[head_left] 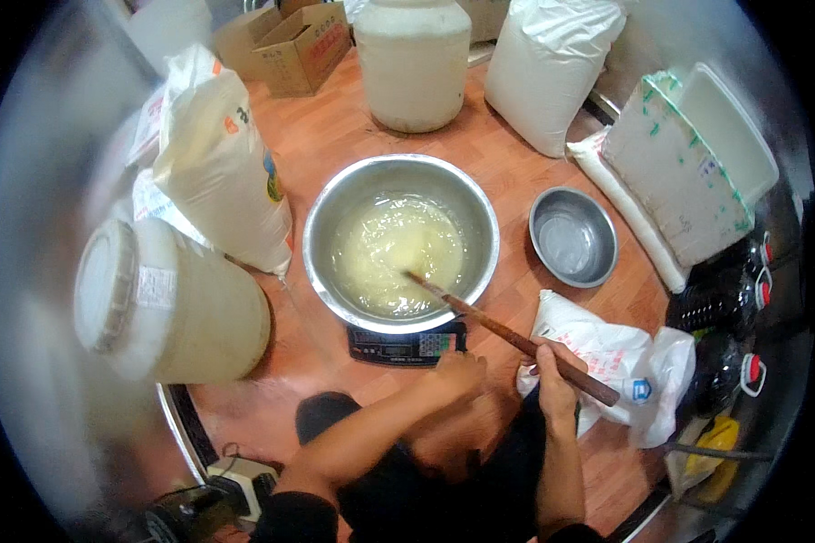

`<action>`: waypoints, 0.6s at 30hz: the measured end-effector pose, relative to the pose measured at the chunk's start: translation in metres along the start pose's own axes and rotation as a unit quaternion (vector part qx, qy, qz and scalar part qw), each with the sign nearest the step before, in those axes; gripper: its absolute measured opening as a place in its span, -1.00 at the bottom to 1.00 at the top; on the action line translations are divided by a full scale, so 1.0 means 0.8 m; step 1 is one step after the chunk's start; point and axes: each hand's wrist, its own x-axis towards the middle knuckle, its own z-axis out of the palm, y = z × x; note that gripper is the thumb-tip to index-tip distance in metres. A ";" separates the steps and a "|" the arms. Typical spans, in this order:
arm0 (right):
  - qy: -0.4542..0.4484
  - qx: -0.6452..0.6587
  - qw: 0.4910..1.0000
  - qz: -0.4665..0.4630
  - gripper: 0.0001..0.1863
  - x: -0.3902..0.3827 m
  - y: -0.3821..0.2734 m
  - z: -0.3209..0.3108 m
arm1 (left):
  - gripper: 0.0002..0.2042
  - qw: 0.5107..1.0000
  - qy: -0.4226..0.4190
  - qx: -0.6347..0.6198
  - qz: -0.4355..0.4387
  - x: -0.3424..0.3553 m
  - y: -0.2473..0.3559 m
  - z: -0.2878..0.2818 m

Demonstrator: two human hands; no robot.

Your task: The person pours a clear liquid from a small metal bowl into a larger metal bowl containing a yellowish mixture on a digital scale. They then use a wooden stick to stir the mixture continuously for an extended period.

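Note:
A wide steel basin [326,244] of pale, glossy liquid rests on a black digital scale [380,351]. My right hand [557,371] is closed round a long wooden stick [493,328], whose far end dips into the liquid. At the scale's front edge, my left hand [459,369] has bent fingers, too blurred to tell whether open or closed. A printed white bag [643,389] lies beside my right hand. A smaller metal bowl [572,235] stands right of the basin.
Around me on the wooden floor [299,127] are a lidded drum [208,308] and upright sack [217,181] on the left, a cardboard box [290,59], white jug [412,72] and sack [539,90] behind, and a foam box [661,172] and dark bottles [724,371] on the right.

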 end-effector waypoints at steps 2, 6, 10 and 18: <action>0.063 -0.004 0.998 0.017 -0.78 0.002 -0.019 0.008 | -0.60 0.999 -0.028 0.014 0.014 0.011 0.009 -0.007; -0.063 0.084 0.990 -0.097 -0.68 0.042 0.046 0.094 | -0.64 0.999 0.037 -0.005 0.040 0.027 -0.001 0.014; -0.104 0.033 0.994 0.018 -0.74 0.020 0.040 0.065 | -0.61 0.998 0.041 -0.031 0.028 0.025 -0.002 0.022; 0.059 0.055 0.997 0.017 -0.73 0.030 0.041 0.045 | -0.63 0.996 -0.058 -0.061 -0.020 0.022 0.019 -0.028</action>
